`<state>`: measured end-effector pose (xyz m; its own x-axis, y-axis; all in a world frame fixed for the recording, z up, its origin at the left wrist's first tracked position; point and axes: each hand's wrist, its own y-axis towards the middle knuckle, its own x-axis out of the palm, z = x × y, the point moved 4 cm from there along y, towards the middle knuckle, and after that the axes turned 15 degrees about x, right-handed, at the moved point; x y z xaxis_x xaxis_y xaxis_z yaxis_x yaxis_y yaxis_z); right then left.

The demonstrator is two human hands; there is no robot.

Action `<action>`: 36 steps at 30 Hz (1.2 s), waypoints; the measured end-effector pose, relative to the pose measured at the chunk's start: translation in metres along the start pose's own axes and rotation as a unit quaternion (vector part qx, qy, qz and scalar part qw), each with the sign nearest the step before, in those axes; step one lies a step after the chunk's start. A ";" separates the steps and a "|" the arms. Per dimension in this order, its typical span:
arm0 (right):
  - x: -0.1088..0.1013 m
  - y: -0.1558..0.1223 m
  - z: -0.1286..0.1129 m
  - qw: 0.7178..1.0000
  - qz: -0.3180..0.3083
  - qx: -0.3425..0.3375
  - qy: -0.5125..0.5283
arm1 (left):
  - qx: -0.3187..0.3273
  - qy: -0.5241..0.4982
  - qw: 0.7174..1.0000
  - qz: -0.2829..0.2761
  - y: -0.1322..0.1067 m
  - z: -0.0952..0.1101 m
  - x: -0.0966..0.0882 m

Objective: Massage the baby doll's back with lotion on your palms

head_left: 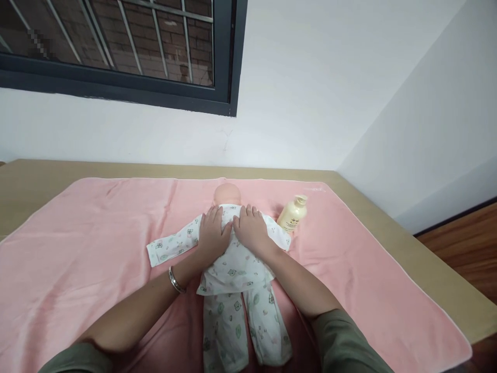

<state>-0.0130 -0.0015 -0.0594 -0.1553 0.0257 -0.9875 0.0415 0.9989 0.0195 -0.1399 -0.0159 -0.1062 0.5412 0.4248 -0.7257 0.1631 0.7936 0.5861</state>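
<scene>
A baby doll (pixel 227 194) lies face down, its bare head pointing away from me. It wears a white patterned top (pixel 233 269) and matching trousers (pixel 227 326); one sleeve stretches out to the left. My left hand (pixel 213 230) rests flat on the left side of the upper back, fingers extended. On the right side of the upper back lies my right hand (pixel 250 228), also flat, with the thumbs close together. Neither hand grips anything. A pale yellow pump-type bottle (pixel 294 213) leans or lies just beyond the doll's right sleeve.
A pink blanket (pixel 104 248) with slight wrinkles covers most of the wooden surface (pixel 430 280). White walls (pixel 303 93) meet in a corner behind it. A dark-framed window (pixel 223 62) with bars is at the upper left.
</scene>
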 end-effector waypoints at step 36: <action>-0.003 -0.003 -0.009 0.992 -0.039 -0.112 0.033 | 0.052 -0.034 0.997 -0.050 0.008 -0.002 -0.008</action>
<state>-0.0213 -0.0043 -0.0557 -0.2149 -0.0570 -0.9750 -0.1921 0.9813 -0.0150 -0.1445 -0.0124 -0.0963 0.5713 0.3122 -0.7590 0.3015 0.7803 0.5479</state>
